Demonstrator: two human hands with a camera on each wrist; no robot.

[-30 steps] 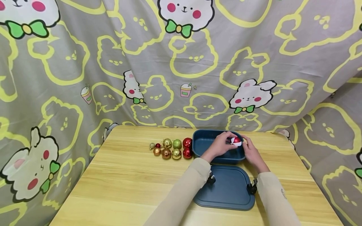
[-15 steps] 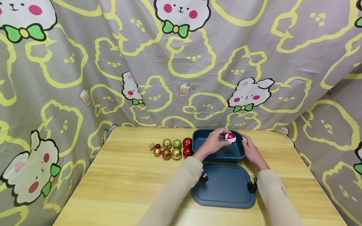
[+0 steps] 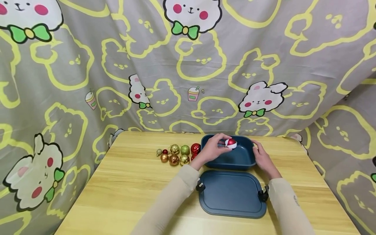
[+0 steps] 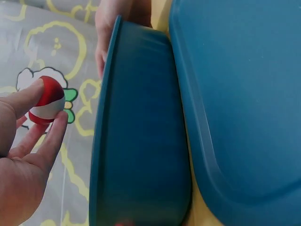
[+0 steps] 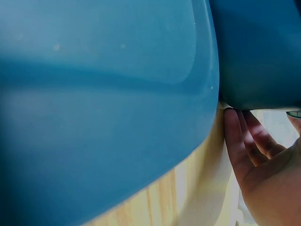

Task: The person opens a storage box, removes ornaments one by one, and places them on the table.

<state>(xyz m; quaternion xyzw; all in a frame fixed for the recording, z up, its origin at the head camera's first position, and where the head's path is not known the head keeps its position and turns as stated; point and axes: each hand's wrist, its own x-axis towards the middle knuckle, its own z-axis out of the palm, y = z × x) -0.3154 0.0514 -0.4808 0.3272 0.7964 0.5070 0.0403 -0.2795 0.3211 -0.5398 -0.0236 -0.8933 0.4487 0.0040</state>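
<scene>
In the head view my left hand (image 3: 213, 148) pinches a red and white Christmas ball (image 3: 231, 143) above the left part of a dark blue box (image 3: 242, 165). The left wrist view shows the ball (image 4: 49, 100) between the thumb and fingertips of the left hand (image 4: 23, 165). My right hand (image 3: 263, 159) rests against the box's right end. In the right wrist view the fairly straight fingers of the right hand (image 5: 268, 169) touch the box's outer wall (image 5: 258, 61). Part of the thumb is cut off there.
A flat blue lid (image 3: 232, 194) lies in front of the box on the wooden table (image 3: 123, 186). Left of the box sit several shiny balls, among them a green one (image 3: 185, 150), a red one (image 3: 195, 148) and a gold one (image 3: 184, 159). A patterned curtain (image 3: 211, 71) hangs behind.
My left hand has carried the ball leftward over the box, from near its right end. The left forearm now uncovers more of the lid. The right hand stays at the box's end.
</scene>
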